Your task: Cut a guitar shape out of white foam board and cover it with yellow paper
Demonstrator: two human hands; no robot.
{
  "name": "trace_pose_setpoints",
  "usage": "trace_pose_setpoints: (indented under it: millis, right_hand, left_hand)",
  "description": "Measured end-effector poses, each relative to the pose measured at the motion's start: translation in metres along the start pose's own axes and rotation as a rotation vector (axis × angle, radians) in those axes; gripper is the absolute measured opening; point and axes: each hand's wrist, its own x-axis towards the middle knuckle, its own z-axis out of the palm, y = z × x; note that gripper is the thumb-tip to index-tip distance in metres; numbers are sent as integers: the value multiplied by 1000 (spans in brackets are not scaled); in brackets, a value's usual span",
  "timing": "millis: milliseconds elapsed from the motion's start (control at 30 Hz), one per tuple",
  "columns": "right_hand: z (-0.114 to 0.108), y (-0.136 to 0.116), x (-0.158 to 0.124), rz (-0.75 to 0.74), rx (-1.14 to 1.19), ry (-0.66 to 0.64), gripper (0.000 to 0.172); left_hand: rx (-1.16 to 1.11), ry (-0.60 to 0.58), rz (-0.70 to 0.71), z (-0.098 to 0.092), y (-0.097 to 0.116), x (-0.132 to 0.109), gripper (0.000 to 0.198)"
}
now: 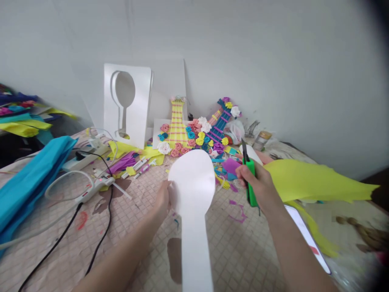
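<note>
In the middle of the head view is a white spoon-shaped board cutout (194, 182), its rounded end away from me and its long handle running down out of the picture. My left hand (164, 198) grips the rounded end by its left edge, with some fingers hidden behind the board. To the right, apart from the cutout, my right hand (258, 182) is closed around a green utility knife (251, 182). The knife's dark tip points up and away from me.
A white board (138, 117) with a spoon-shaped opening leans on the wall. Beside it stand crepe-paper-decorated pieces (177, 125) with paper flowers. Power strips (94, 188) and cables lie left, near blue crepe paper (33, 178). Yellow crepe paper (316, 180) and a phone (306, 235) lie right.
</note>
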Motion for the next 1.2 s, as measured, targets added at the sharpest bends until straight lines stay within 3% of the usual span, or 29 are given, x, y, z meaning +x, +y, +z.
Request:
trace_pose_setpoints:
  millis: [133, 333, 433, 500, 600, 667, 767, 867, 967, 1067, 1100, 1200]
  right_hand:
    - [0, 6, -19, 270, 165, 54, 41]
    - [-41, 9, -60, 370, 92, 70, 53]
    - [-63, 8, -76, 384, 41, 210, 55]
    - [-66, 9, -81, 409, 111, 289, 57]
    - [-45, 16, -81, 553, 324, 263, 55]
    - [-18, 25, -78, 660, 408, 155, 47]
    - [27, 35, -71, 665, 506, 40, 37]
    - [54, 38, -61, 611, 540, 88, 34]
    - [56, 39, -49, 536, 533, 135, 34]
    - [40, 44, -36, 467, 500, 203, 32]
    - [34, 46, -33, 448, 488, 239, 31]
    - [17, 54, -26, 420, 465, 345, 34]
  left_hand:
    - [-141, 2, 34, -1, 11, 0, 20]
    - [-352, -4, 149, 2, 28, -13, 21]
    - [-451, 10, 181, 7, 36, -20, 27]
    - [-492, 8, 147, 11, 36, -26, 32]
    - [-523, -11, 51, 19, 25, -43, 34]
    - [-549, -31, -25, 24, 11, -60, 33]
    - [-576, -55, -92, 29, -12, -90, 33]
    - [-565, -85, -141, 29, -32, -113, 40]
    - [-455, -197, -139, 18, -46, -123, 62]
    - [-238, -294, -84, -4, -48, -118, 66]
    - [-142, -300, -30, -13, -43, -113, 62]
    - [185, -300, 313, -35, -11, -91, 41]
